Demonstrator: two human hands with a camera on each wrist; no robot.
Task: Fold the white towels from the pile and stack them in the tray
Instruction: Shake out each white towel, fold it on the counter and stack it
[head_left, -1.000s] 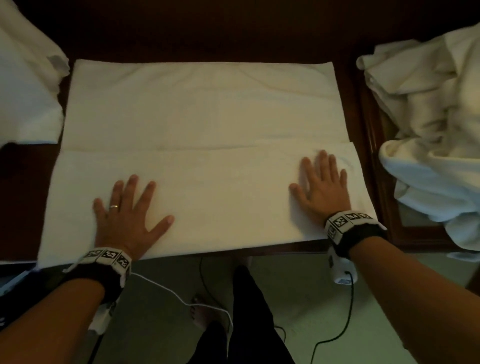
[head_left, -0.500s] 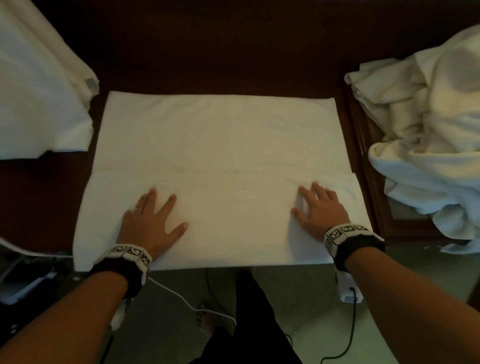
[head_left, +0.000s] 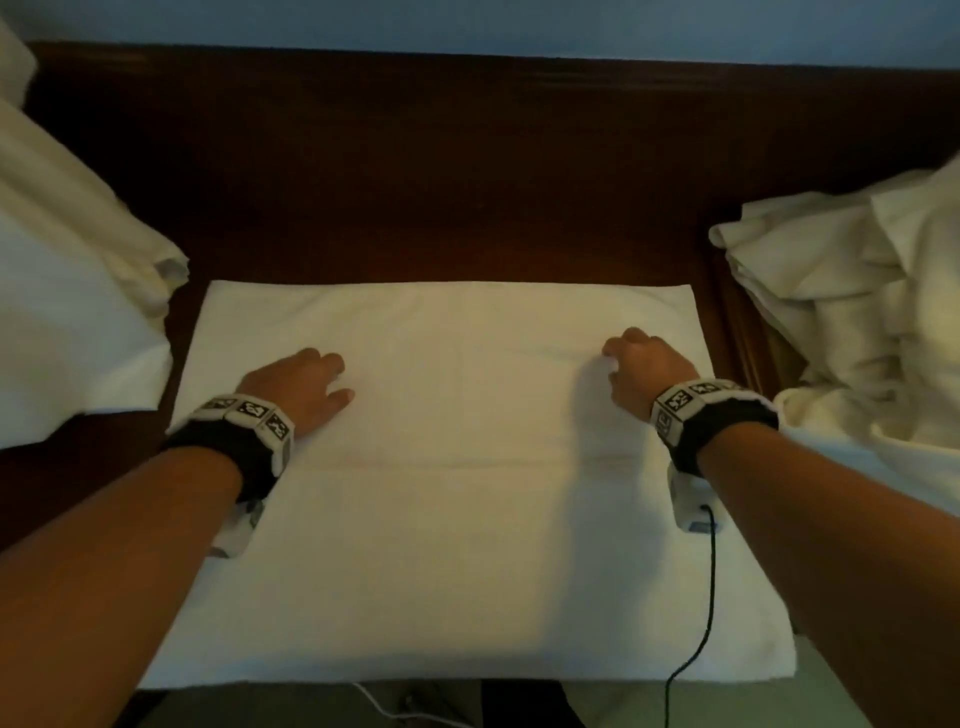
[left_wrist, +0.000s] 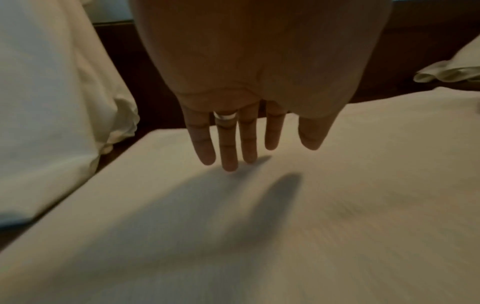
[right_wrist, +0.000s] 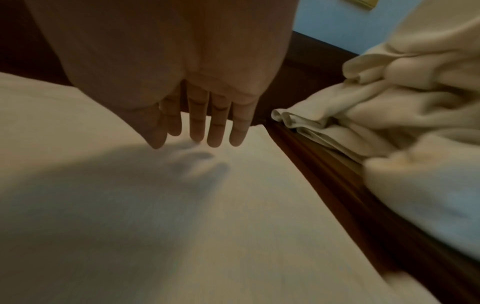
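A white towel (head_left: 457, 509) lies flat on the dark wooden table, its near part folded over with the fold's edge running across the middle. My left hand (head_left: 306, 387) hovers just above the towel's far left part, fingers (left_wrist: 228, 148) straight and pointing down, a ring on one. My right hand (head_left: 641, 364) is over the far right part, fingers (right_wrist: 198, 123) straight, tips at the cloth (right_wrist: 233, 216). Neither hand holds anything. A crumpled pile of white towels (head_left: 852, 322) sits at the right, in a wooden tray (right_wrist: 324, 164).
More white cloth (head_left: 67, 291) lies heaped at the left, close to the towel's left edge. The table's raised dark back (head_left: 467, 130) runs behind the towel. A black cable (head_left: 701, 613) hangs from my right wrist camera over the towel's near right corner.
Both hands have lifted off the near folded part and moved forward to the towel's far half. The head view has come closer and tilted up.
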